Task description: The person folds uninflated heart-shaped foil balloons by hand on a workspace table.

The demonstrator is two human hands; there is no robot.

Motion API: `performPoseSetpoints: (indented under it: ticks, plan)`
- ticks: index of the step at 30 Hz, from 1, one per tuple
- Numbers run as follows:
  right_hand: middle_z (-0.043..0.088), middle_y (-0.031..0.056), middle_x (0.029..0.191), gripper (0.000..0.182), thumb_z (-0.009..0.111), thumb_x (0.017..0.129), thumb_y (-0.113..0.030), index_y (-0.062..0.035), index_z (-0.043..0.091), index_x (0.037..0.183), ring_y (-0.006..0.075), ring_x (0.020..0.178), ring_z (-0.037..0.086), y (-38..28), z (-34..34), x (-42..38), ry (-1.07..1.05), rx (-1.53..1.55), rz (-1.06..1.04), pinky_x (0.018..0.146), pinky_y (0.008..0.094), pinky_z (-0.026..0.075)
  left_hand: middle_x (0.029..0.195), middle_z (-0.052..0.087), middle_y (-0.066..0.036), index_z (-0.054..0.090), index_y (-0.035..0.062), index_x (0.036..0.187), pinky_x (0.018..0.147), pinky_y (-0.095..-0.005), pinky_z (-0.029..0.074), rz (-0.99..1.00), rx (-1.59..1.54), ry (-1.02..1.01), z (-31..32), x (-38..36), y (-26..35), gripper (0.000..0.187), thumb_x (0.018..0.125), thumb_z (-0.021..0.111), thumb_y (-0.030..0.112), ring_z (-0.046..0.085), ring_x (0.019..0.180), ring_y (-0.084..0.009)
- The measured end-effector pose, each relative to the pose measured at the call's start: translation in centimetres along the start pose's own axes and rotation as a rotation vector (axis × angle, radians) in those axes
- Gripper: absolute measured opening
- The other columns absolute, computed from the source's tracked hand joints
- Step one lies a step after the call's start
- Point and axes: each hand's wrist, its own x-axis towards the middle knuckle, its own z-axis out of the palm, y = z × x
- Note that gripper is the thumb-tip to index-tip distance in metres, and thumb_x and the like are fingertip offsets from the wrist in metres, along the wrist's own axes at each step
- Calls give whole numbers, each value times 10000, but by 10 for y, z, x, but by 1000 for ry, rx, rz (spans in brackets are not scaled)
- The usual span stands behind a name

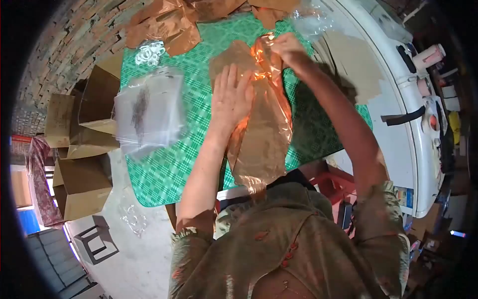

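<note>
A shiny copper-coloured foil sheet (261, 149) lies lengthwise on the green checked tablecloth (159, 174), its near end hanging towards my lap. My left hand (231, 97) rests flat on the upper left part of the foil, fingers stretched out. At the far right edge of the sheet, my right hand (289, 49) is closed on the foil, which is gathered and creased there. A stack of clear plastic bags (152, 112) sits to the left of my left hand.
More copper foil pieces (174, 25) lie along the table's far edge, near a bag of white rings (149, 52). Open cardboard boxes (82, 184) stand at the left by a brick wall (74, 40). Clear plastic (313, 22) and brown sheets (353, 65) lie at the right.
</note>
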Motion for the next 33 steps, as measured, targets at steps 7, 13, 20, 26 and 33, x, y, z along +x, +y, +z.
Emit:
performPoseSetpoints:
  ticks: [7, 13, 20, 26, 33]
  plan:
    - [631, 186, 1276, 645, 714, 1029, -280, 7, 395, 1509, 232, 1051, 701, -66, 71, -30, -71, 214, 157, 837, 345, 611, 1527, 524, -259, 567, 9, 1464, 1241, -548, 332, -40, 33, -159, -5, 0, -1, 526, 1014, 579, 281, 455, 1437, -443]
    - [637, 191, 1346, 357, 650, 999, -130, -3, 635, 1332, 368, 1223, 658, 31, -2, -58, 44, -433, -328, 986, 462, 581, 1408, 583, -345, 639, -149, 1293, 1195, -535, 379, 3, -40, -16, -2, 2, -1, 556, 905, 618, 248, 500, 1364, -485]
    - [574, 111, 1509, 465, 627, 991, -160, -50, 580, 1440, 306, 1475, 461, 13, 3, -133, -97, -1032, -563, 1193, 520, 379, 1522, 529, -266, 565, -20, 1457, 1263, -542, 312, -18, 32, -88, -3, -4, -2, 551, 985, 601, 260, 442, 1445, -458]
    - [533, 112, 1574, 569, 637, 1005, -211, -49, 515, 1536, 312, 1493, 447, -2, 22, -139, -129, -981, -524, 1238, 519, 294, 1487, 564, -276, 640, -49, 1371, 1270, -541, 306, -39, 17, -81, 6, -2, -8, 533, 921, 630, 236, 467, 1429, -447]
    - [530, 130, 1587, 542, 603, 1045, -256, -39, 519, 1534, 340, 1488, 456, -4, 27, -135, -155, -936, -562, 1229, 547, 278, 1430, 596, -313, 678, -123, 1265, 1277, -555, 298, -53, -14, -61, 7, -8, -9, 533, 879, 634, 241, 478, 1425, -451]
